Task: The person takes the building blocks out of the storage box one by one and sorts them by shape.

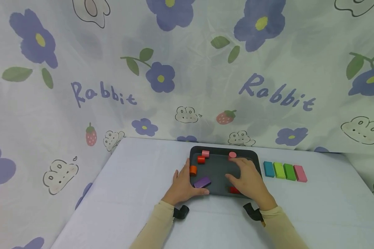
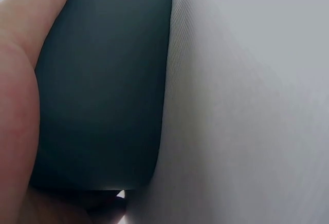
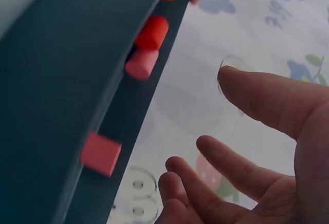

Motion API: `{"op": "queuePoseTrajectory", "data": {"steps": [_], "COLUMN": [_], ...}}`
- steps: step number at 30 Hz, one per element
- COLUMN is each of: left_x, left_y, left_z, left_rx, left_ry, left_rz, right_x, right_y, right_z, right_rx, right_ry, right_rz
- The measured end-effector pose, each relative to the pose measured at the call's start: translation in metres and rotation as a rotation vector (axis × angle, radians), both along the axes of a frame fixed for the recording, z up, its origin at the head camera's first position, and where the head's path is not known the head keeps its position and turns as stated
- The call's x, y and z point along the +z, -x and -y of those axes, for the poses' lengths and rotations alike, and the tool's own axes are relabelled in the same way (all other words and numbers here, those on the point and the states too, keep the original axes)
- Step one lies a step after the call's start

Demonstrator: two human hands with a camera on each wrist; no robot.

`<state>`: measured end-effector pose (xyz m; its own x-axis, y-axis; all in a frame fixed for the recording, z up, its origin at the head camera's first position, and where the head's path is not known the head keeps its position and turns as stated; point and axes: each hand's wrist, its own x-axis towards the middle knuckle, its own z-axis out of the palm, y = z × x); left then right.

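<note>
Tray [image 1: 219, 171], dark and round-cornered, holds short smooth cylinders [image 1: 201, 159].

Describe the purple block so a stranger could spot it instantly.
On the white-covered table, find the dark rectangular tray. In its near-left corner, beside the person's left hand, lies a slanted purple block. It is the only purple piece in view there, and oblong, unlike the stubby orange cylinder just beyond it.
</note>
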<state>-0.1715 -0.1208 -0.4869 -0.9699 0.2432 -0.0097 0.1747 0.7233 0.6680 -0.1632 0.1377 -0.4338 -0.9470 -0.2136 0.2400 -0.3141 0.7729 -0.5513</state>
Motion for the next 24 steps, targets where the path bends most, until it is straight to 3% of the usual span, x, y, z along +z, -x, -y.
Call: {"op": "queuePoseTrajectory", "data": {"steps": [24], "left_x": [0.001], "left_y": [0.001], "left_z": [0.001], "left_rx": [-0.035], "left_ry": [0.007], "left_rz": [-0.014], "right_x": [-0.013], "right_y": [0.003], "right_z": [0.066], "right_rx": [0.018], "right_ry": [0.046], "right_rz": [0.09]}}
